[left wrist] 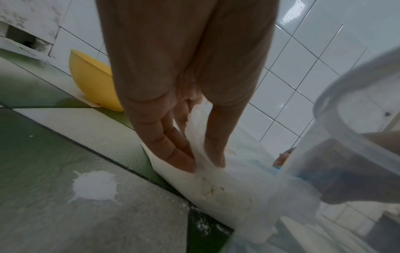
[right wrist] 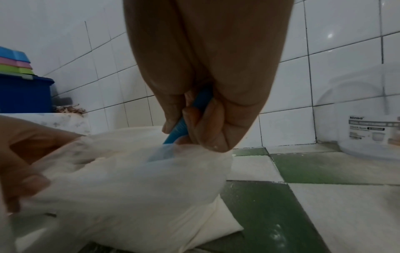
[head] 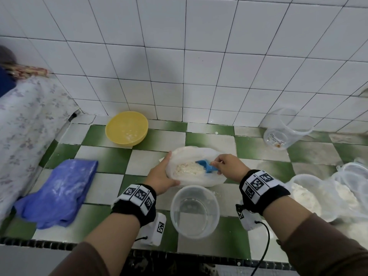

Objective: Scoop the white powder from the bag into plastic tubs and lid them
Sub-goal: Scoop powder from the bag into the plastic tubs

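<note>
A clear plastic bag of white powder lies open on the checkered counter. My left hand pinches the bag's left rim between thumb and fingers. My right hand grips the handle of a blue scoop, whose bowl sits in the powder inside the bag. In the right wrist view the blue scoop handle runs from my curled fingers down into the bag. An empty clear tub stands just in front of the bag.
A yellow bowl sits at the back by the tiled wall. A blue cloth lies at left. A large clear jar stands back right. Tubs with powder and lids crowd the right. Spilled powder marks the counter.
</note>
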